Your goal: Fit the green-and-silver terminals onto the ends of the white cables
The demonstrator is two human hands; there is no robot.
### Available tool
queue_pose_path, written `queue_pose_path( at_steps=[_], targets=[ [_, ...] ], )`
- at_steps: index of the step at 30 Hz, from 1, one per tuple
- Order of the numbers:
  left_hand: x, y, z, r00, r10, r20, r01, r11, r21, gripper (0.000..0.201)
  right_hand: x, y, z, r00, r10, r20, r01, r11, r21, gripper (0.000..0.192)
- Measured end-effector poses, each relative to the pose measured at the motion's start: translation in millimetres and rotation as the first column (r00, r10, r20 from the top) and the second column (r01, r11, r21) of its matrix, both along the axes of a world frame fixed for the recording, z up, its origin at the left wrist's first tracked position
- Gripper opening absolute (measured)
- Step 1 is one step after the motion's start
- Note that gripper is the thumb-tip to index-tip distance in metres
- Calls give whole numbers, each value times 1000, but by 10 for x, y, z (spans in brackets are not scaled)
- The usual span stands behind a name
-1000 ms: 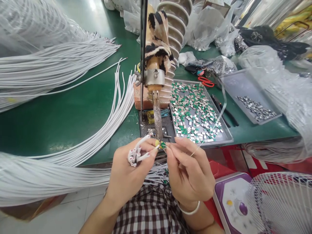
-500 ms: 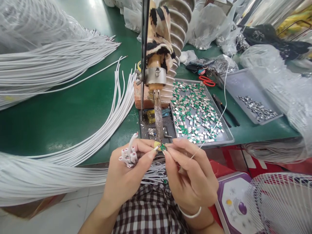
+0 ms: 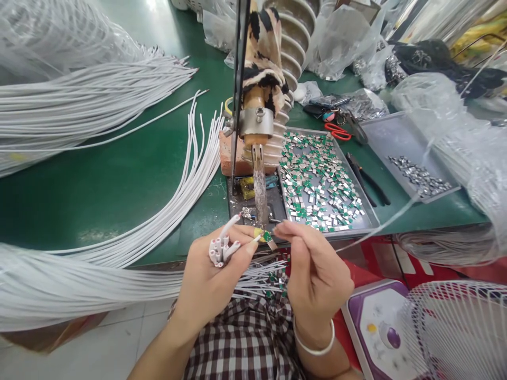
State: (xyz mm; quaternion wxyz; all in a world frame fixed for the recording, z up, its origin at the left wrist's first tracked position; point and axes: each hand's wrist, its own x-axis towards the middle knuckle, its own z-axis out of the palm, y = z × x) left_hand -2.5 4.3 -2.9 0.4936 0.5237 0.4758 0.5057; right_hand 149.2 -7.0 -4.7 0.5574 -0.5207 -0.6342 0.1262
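Note:
My left hand [image 3: 214,282] is closed around a bundle of white cables [image 3: 222,250] whose cut ends poke up above the fist. Its thumb and forefinger pinch one cable end, where a small green circuit board with a metal plug [image 3: 270,241] sits. Something yellow covers the forefinger's tip. Just above that board is the tip of an upright soldering iron [image 3: 260,195], fixed in a clamp. My right hand [image 3: 320,272] is a little to the right, fingers pinched together. A thin solder wire [image 3: 380,227] runs from it toward the upper right; its end is hidden.
A tray [image 3: 374,224] of small green-and-metal plugs stands behind my right hand. Beyond are pliers [image 3: 370,182], red-handled scissors [image 3: 337,132] and a bin [image 3: 380,140] with metal parts. White cable bundles [image 3: 99,290] lie left. A fan [image 3: 463,327] stands at lower right.
My right hand has let go of the plug and drawn back to the right, the solder wire swinging lower with it. My left hand has shifted slightly right, keeping the cable and board.

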Motion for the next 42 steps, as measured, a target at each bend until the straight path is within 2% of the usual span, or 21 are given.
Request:
queue_pose_path(
  at_steps=[4, 6, 10, 15, 23, 29, 33, 36, 39, 42],
  targets=[
    [-9, 10, 11, 1000, 5, 14, -5, 1000, -17, 19, -17, -35, -43, 998, -63, 30, 59, 992, 111, 37],
    [-5, 22, 20, 1000, 11, 18, -11, 1000, -17, 19, -36, -34, -32, 993, -69, 99, 48, 980, 194, 34],
    [12, 40, 53, 999, 25, 36, -24, 1000, -14, 20, -82, 4, 32, 951, -179, 253, 102, 952, 289, 26],
    [11, 41, 91, 998, 29, 50, -29, 1000, 0, 24, -115, 41, 85, 938, -236, 253, 134, 922, 364, 18],
    [8, 31, 60, 991, 32, 132, -29, 999, -22, 22, -129, 13, 117, 942, -176, 286, 80, 945, 316, 19],
    [-4, 22, -1, 981, -15, 195, 28, 998, -63, 20, -75, 10, 47, 984, -71, 163, 23, 961, 276, 20],
    [-3, 2, -12, 995, -4, 104, 6, 1000, -24, 22, -35, 4, 1, 998, 60, -19, -55, 979, 194, 15],
    [-8, -4, -21, 1000, -6, 25, 5, 1000, 26, 22, -17, 7, -3, 986, 106, -128, -104, 994, 20, 25],
    [-17, 13, -21, 994, -74, -86, 83, 990, 115, 18, -10, 41, 15, 993, 83, -78, -93, 987, -135, 21],
    [-20, 44, -6, 977, -155, -149, 175, 976, 129, 18, -4, 76, 28, 997, 81, -1, -80, 984, -157, 14]
  ],
)
